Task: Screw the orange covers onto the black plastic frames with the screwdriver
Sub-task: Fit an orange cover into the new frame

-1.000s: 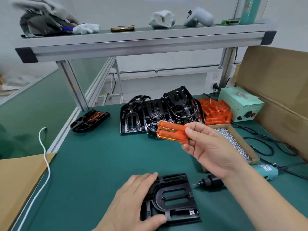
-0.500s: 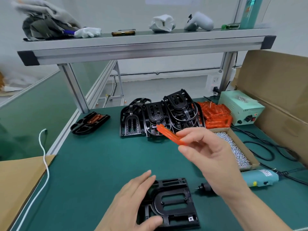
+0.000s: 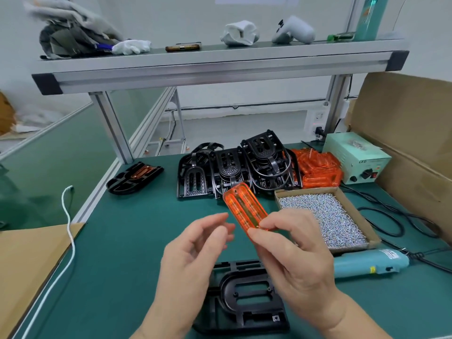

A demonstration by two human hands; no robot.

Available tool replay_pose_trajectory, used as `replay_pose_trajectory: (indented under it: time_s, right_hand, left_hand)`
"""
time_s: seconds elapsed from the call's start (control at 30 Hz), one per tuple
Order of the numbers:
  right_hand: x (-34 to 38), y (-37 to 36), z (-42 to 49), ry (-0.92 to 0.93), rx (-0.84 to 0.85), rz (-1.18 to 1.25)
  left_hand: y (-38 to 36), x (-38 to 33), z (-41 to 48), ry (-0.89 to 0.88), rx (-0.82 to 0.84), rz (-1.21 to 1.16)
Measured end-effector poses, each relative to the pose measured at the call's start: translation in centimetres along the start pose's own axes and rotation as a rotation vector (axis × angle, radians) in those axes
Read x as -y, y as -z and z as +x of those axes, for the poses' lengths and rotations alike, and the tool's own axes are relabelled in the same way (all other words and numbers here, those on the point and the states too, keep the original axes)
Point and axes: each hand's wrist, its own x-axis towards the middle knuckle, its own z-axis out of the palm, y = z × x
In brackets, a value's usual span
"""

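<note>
My right hand [image 3: 291, 260] pinches the near end of an orange cover [image 3: 244, 206], which stands raised above the mat with its ribbed face toward me. My left hand [image 3: 193, 255] hovers just left of the cover, fingers loosely curved, holding nothing. Below both hands a black plastic frame [image 3: 244, 302] lies flat on the green mat. The blue electric screwdriver [image 3: 369, 263] lies on the mat to the right, partly behind my right hand.
A heap of black frames [image 3: 234, 167] and a pile of orange covers [image 3: 318, 167] sit at the back. A cardboard tray of screws [image 3: 325, 216] is at right, with a power supply [image 3: 354, 157] and cables behind. One assembled frame [image 3: 134, 177] lies far left.
My left hand has lifted off the black frame and risen beside the cover. My right hand has turned the orange cover and brought it nearer, over the frame.
</note>
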Motion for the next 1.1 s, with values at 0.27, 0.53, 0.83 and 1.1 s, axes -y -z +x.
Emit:
replay_pose_trajectory:
  time_s: [0.27,0.53,0.83,1.1]
  right_hand:
    - [0.0,-0.6,0.0,-0.049,0.022,0.005]
    - [0.4,-0.3,1.7,-0.271,0.128,0.228]
    - [-2.2,0.4,4.1,-0.5,0.496,0.206]
    - [-2.6,0.7,2.4,-0.767,0.814,0.171]
  left_hand:
    - [-1.1,-1.6,1.8,0.119,0.019,-0.2]
    - [-0.1,-1.8,3.8,0.178,0.087,0.038]
    - [1.2,-0.5,5.1,0.297,0.329,0.267]
    - [1.2,1.8,4.5,0.408,0.474,0.341]
